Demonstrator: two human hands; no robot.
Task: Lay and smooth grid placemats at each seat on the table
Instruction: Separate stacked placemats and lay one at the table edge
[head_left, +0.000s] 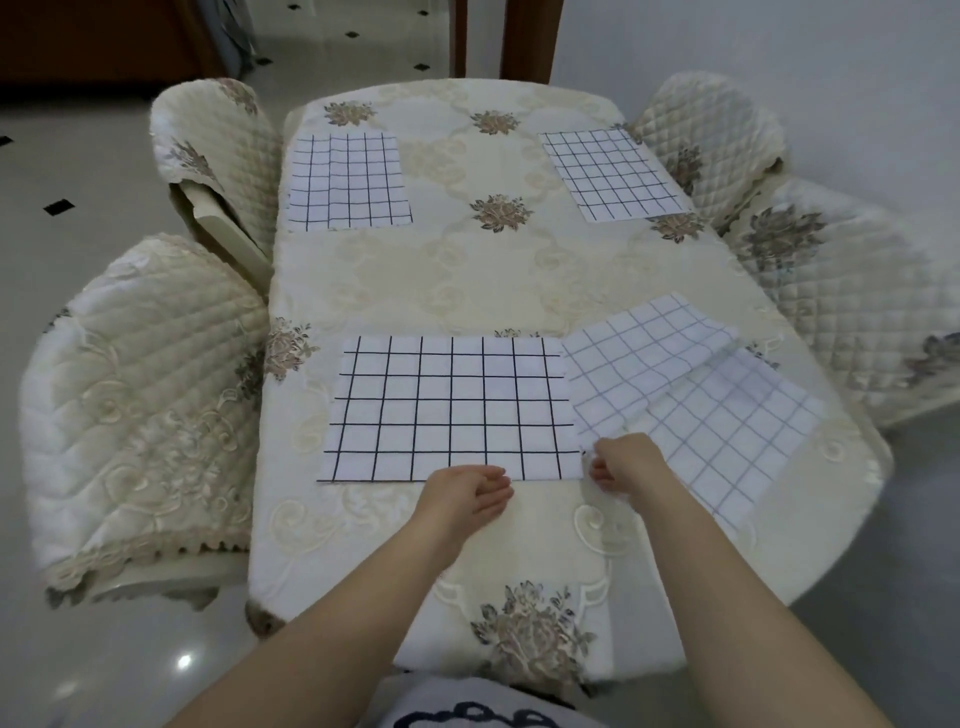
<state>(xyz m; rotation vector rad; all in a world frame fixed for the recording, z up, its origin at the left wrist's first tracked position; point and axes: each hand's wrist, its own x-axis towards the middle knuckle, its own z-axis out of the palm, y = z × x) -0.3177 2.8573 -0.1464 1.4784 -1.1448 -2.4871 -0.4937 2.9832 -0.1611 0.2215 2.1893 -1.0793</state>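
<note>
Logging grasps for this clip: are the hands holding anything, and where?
The right hand pinches the near-left corner of the loose pale-grid placemat. The left hand holds nothing.

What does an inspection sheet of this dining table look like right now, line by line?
Surface: table under a cream floral cloth.
Job's things: far left placemat, far right placemat and near placemat lie flat; right-side mats overlap, unsmoothed.
Clutter: nothing seen.
Grippers: left hand rests at the near placemat's edge; right hand pinches a right-side mat's corner.
Cables: nothing seen.
Surroundings: quilted chairs, tiled floor.
</note>
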